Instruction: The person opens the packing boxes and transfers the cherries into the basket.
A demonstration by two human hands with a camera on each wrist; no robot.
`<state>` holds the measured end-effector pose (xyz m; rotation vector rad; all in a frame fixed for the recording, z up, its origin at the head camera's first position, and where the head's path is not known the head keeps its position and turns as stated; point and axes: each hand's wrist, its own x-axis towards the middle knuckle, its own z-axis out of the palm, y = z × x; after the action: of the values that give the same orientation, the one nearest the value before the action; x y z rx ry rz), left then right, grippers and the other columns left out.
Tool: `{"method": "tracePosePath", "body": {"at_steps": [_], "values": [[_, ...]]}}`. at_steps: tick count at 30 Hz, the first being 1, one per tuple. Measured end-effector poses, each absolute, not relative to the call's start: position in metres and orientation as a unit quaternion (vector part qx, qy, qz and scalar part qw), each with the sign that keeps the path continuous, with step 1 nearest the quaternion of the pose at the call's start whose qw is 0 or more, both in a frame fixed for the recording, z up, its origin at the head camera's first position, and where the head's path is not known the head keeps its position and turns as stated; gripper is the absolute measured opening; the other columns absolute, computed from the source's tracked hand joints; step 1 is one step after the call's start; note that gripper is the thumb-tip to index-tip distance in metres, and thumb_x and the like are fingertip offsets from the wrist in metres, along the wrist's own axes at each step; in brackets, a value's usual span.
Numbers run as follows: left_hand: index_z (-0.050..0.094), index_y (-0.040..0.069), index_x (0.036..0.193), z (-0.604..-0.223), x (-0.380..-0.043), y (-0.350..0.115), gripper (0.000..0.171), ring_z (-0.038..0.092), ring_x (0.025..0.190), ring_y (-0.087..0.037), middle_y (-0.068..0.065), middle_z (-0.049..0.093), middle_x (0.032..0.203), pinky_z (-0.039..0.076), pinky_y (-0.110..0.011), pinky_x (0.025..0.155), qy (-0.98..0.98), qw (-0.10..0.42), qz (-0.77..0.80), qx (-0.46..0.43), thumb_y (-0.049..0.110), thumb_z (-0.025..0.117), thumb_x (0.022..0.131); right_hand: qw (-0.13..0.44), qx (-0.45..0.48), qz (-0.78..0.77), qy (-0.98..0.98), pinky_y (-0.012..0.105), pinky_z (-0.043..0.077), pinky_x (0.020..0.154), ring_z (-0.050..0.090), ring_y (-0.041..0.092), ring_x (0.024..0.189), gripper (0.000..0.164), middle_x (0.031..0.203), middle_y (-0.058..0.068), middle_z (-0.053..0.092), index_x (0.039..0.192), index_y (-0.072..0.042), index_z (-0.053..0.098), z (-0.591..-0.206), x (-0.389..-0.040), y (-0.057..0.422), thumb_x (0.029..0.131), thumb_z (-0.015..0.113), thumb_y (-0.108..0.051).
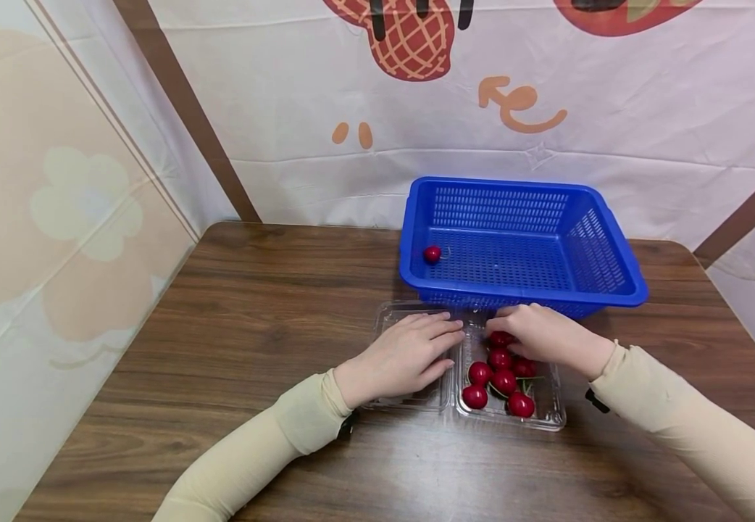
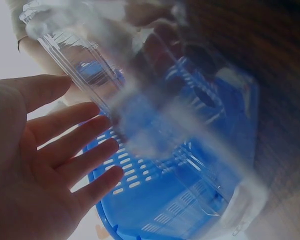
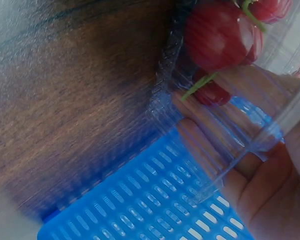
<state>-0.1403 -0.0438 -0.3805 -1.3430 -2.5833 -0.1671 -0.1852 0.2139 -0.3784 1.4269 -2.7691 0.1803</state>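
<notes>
Red cherries (image 1: pixel 503 381); blue basket (image 1: pixel 501 262); container (image 1: pixel 508 420) seemingly colourless.

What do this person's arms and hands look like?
Both arms wear long, pale cream sleeves: the left sleeve and right sleeve end loosely at the wrists. The left hand and right hand have no gloves. Something small and black shows by the right cuff.

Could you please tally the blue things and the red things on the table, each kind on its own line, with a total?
Blue basket: 1
Red cherry in basket: 1
Red cherries in clear box: at least 7; the right hand may hide more
Total: at least 9
</notes>
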Motion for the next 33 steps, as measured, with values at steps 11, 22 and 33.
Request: {"method": "tracePosePath", "body": {"at_steps": [11, 22, 33], "values": [[0.058, 0.012, 0.13, -0.379, -0.14, -0.044, 0.041, 0.047, 0.131, -0.022, -0.003, 0.055, 0.136, 0.035, -0.035, 0.111, -0.88, 0.109, -0.06, -0.458, 0.032, 0.054, 0.095, 0.005, 0.458, 0.058, -0.887, 0.032, 0.057, 0.066, 0.067, 0.015, 0.076, 0.026, 0.087, 0.002, 0.069, 0.094, -0.013, 0.071, -0.381, -0.186, 0.213, 0.072, 0.079, -0.002], [0.058, 0.012, 0.13, -0.379, -0.14, -0.043, 0.041, 0.046, 0.132, -0.022, -0.003, 0.055, 0.137, 0.035, -0.036, 0.111, -0.88, 0.111, -0.056, -0.458, 0.033, 0.053, 0.095, 0.006, 0.473, 0.086, -0.877, 0.032, 0.057, 0.071, 0.067, 0.017, 0.083, 0.027, 0.089, 0.005, 0.069, 0.094, -0.009, 0.07, -0.377, -0.186, 0.213, 0.07, 0.078, 0.001], [0.057, 0.013, 0.132, -0.378, -0.14, -0.043, 0.042, 0.046, 0.132, -0.022, -0.003, 0.055, 0.137, 0.035, -0.036, 0.111, -0.882, 0.105, -0.056, -0.457, 0.033, 0.053, 0.095, 0.02, 0.463, 0.094, -0.881, 0.03, 0.057, 0.069, 0.067, 0.017, 0.083, 0.031, 0.092, 0.004, 0.067, 0.098, -0.009, 0.071, -0.362, -0.177, 0.213, 0.069, 0.078, 0.001]]}}
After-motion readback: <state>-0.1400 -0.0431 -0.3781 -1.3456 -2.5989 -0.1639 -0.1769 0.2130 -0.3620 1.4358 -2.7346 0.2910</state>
